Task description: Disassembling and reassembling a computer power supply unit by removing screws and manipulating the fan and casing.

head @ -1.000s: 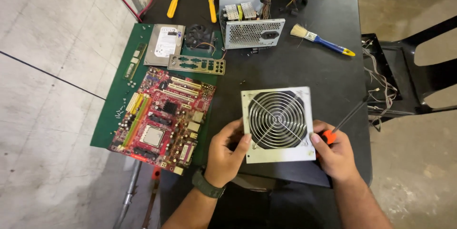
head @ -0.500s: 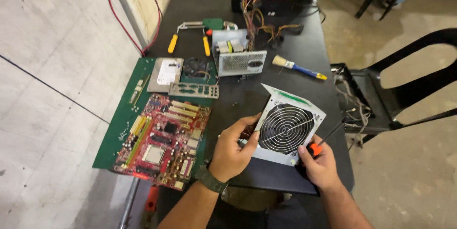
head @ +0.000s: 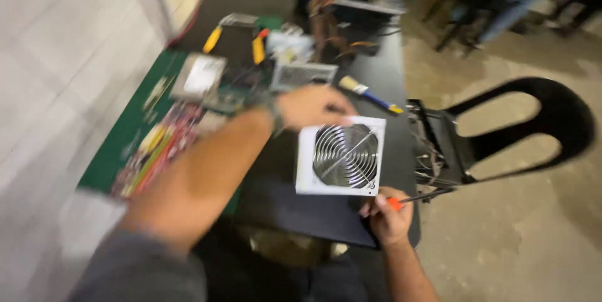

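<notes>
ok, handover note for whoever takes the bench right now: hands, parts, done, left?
Left hand: empty, open, stretched out over the table above the white fan unit, toward the paintbrush; blurred by motion.
Right hand: closed on an orange-handled screwdriver at the unit's near right corner.
Fan unit: flat on the black table, grille up, neither hand on it.
Motherboard on the green mat, left.
Done: cannot tell which screws are out.
Left: probably the grille screws; check each corner first.

even indoor light, heavy motion blur across the frame, left arm smeared, fan grille sharpest, soft shadows
</notes>
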